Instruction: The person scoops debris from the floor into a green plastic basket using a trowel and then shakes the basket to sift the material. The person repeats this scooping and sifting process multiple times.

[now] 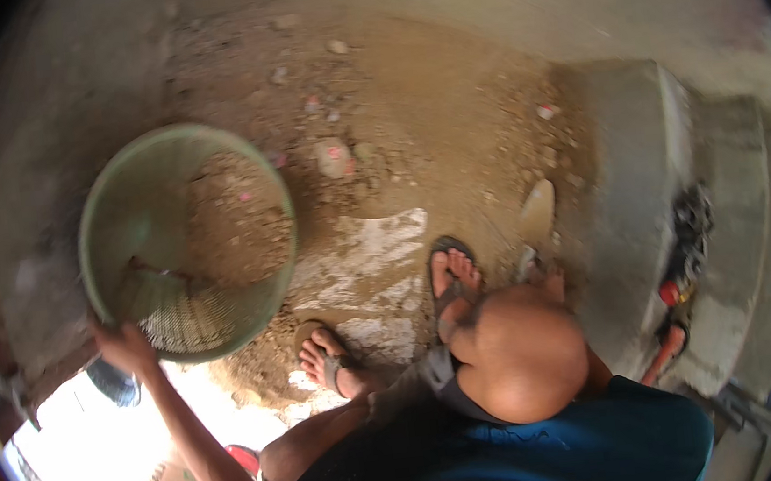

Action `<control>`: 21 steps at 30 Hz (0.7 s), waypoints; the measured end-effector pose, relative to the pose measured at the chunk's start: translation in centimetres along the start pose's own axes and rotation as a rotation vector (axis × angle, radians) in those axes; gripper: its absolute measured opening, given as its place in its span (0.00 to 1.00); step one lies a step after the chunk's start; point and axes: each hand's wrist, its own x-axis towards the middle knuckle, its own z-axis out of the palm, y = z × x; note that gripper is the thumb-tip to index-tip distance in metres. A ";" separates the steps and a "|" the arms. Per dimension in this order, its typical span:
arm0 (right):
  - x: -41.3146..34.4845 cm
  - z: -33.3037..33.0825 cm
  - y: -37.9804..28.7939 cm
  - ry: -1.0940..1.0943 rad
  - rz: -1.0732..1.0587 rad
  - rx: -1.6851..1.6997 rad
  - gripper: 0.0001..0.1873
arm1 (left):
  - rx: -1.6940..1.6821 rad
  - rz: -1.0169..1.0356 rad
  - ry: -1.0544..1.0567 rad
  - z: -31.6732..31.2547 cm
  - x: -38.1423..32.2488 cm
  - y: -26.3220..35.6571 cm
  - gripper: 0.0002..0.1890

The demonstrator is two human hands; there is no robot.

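Note:
My left hand (pixel 125 349) grips the near-left rim of a round green plastic basket (pixel 141 196). Soil and small rubble (pixel 242 220) lie heaped in its right side, and a dark stick-like piece (pixel 157 268) rests within. Most of my right hand (pixel 553 283) is hidden behind my raised knee; its visible fingers are at the lower end of a mud-coated trowel (pixel 539 209) and appear closed around its hidden handle. The trowel's blade points away from me, over the dirty floor.
Loose soil and stones cover the floor (pixel 443 115), including a larger stone (pixel 334 158). Concrete steps (pixel 635 200) rise on the right, bearing a dark tangled item (pixel 690 222), a red object (pixel 670 293) and an orange-red handle (pixel 664 352). A dark bucket-like container (pixel 113 382) stands beyond the basket's near-left side.

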 end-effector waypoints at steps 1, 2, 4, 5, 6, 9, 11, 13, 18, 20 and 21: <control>0.9 0.4 -1.1 0.014 -0.011 -0.002 0.28 | -0.048 0.191 0.059 -0.4 -0.4 0.8 0.36; 2.0 -0.1 -1.7 -0.129 0.116 0.055 0.28 | -0.056 0.358 0.102 -0.8 -0.3 1.7 0.38; 4.6 -1.0 -3.1 -0.357 0.323 0.137 0.28 | 0.049 0.482 0.035 -1.6 -0.1 3.4 0.38; 5.3 -1.6 -3.6 -0.362 0.313 0.185 0.27 | 0.022 0.475 0.024 -1.9 0.3 4.2 0.38; 6.1 -2.0 -4.0 -0.321 0.236 0.258 0.27 | 0.021 0.470 -0.019 -2.2 0.7 4.9 0.37; 7.9 -3.3 -4.1 -0.167 0.074 0.438 0.25 | 0.012 0.386 -0.111 -2.3 1.9 6.2 0.36; 8.1 -3.8 -3.6 -0.085 0.011 0.519 0.24 | 0.020 0.343 -0.154 -1.9 2.2 6.3 0.35; 7.4 -4.3 -3.2 -0.086 0.038 0.524 0.24 | -0.054 0.368 -0.081 -1.3 2.3 6.0 0.35; 3.0 -7.1 -4.0 -0.170 0.043 0.491 0.24 | -0.113 0.370 -0.078 -0.2 2.1 4.3 0.36; 3.1 -8.4 -6.0 -0.168 -0.032 0.510 0.24 | -0.116 0.335 -0.105 0.0 2.2 4.0 0.36; 4.2 -9.0 -7.4 -0.154 -0.116 0.535 0.24 | -0.087 0.379 -0.088 0.0 2.2 3.9 0.36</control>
